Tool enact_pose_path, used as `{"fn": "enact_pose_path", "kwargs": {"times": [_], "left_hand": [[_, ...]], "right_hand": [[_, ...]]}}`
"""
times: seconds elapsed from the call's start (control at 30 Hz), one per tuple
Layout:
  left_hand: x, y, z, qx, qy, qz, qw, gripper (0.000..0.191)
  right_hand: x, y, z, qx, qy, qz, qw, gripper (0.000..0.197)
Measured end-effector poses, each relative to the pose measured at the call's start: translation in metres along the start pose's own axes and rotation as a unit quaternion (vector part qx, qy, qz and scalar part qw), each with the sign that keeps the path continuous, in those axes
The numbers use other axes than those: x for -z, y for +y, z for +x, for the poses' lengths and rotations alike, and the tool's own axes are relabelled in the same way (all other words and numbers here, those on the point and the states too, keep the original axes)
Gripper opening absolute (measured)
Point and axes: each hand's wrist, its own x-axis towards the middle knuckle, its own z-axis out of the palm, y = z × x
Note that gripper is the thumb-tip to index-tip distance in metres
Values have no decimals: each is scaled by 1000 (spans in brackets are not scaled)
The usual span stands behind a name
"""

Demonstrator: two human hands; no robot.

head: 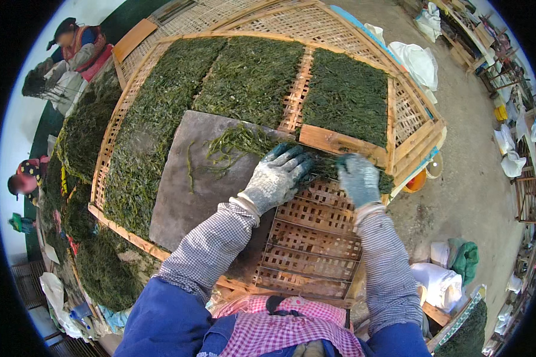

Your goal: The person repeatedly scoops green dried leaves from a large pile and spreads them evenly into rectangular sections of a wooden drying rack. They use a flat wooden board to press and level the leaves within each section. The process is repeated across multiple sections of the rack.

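My left hand, in a worn blue-and-white work glove, rests palm down at the corner of a flat grey board. Its fingers reach over dark green seaweed, and their tips are partly hidden. Opposite it, my right hand in a similar glove touches the same seaweed, its fingers blurred. Just beyond both hands lies a wooden strip. Loose green strands are spread on the grey board. Below the seaweed, a thin metal frame with crossbars lies on the woven bamboo rack.
Rectangular seaweed sheets cover much of the rack, with another sheet at right. Seaweed heaps lie on the left. Two people are at the far left. White sacks and an orange bucket stand on the floor.
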Motion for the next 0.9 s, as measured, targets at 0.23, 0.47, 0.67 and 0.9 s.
{"fn": "enact_pose_path", "kwargs": {"times": [0.23,0.47,0.67,0.9], "left_hand": [[-8,-6,-1,22,8,12,1000,61],[13,-46,-4,274,208,-160,925,41],[50,-95,-30,353,270,-102,890,34],[19,-56,-24,158,269,-112,943,31]], "right_hand": [[13,38,-27,-17,40,158,987,29],[-11,-58,8,28,-10,212,977,29],[4,-34,13,-16,-64,363,929,24],[30,73,-49,-113,88,266,953,26]]}}
